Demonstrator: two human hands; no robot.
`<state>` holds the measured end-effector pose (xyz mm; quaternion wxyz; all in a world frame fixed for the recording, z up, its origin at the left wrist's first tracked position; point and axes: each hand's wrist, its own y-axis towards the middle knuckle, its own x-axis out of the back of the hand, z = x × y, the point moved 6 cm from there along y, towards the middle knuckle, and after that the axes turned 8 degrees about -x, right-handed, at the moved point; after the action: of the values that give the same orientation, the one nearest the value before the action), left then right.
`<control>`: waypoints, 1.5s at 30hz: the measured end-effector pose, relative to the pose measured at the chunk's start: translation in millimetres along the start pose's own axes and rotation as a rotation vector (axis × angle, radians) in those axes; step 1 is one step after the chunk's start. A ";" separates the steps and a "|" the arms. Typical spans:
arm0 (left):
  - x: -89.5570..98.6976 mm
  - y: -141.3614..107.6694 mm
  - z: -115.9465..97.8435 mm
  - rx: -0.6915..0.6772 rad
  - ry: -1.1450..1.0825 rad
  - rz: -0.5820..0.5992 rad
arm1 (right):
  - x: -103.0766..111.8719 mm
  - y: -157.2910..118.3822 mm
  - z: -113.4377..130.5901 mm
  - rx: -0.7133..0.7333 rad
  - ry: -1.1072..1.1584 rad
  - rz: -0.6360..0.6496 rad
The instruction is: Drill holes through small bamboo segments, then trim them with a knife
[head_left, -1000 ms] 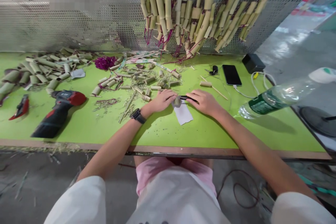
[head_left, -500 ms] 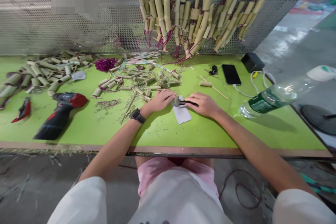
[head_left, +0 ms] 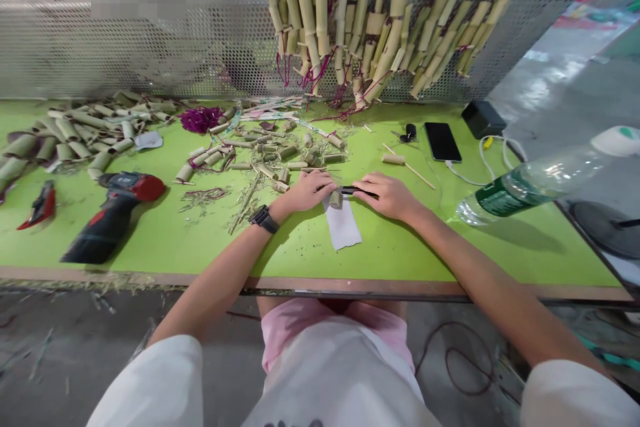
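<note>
My left hand [head_left: 313,190], with a black watch on the wrist, has its fingertips on a short bamboo piece [head_left: 335,199]. That piece stands over the top end of a white paper [head_left: 344,225] on the green table [head_left: 400,250]. To the right, my right hand [head_left: 383,196] is closed around a slim black tool [head_left: 361,192], whose tip points left at the top of the bamboo piece. Whether the tip touches the bamboo is too small to tell.
Bamboo pieces [head_left: 80,128] and a drill [head_left: 117,213] lie at the left, near red pliers [head_left: 44,205]. Bamboo strings [head_left: 370,27] hang at the back. A phone [head_left: 443,141] and a tilted bottle [head_left: 520,185] are at the right.
The paper has shifted slightly down and left, and more of it shows below the bamboo piece. The bamboo piece sits slightly lower, and the tool tip has moved a little up.
</note>
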<state>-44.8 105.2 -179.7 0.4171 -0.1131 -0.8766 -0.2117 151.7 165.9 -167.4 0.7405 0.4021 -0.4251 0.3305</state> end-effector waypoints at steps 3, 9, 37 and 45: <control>-3.9 -0.6 -1.8 -0.006 0.030 0.061 | -1.1 -0.9 0.2 0.003 0.007 0.016; -1.7 -1.9 -7.0 -0.024 0.081 0.035 | 0.5 -2.0 2.6 0.009 -0.005 -0.021; 6.5 -2.8 -19.0 -0.110 0.189 -0.103 | 6.5 -2.8 5.3 0.100 -0.045 -0.050; 8.1 -3.2 -15.7 -0.066 0.197 -0.088 | -0.9 -8.2 9.9 0.147 -0.102 0.004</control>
<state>-40.3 95.3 -165.5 0.4876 -0.0670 -0.8280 -0.2685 154.6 153.3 -167.7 0.6856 0.4708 -0.4378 0.3414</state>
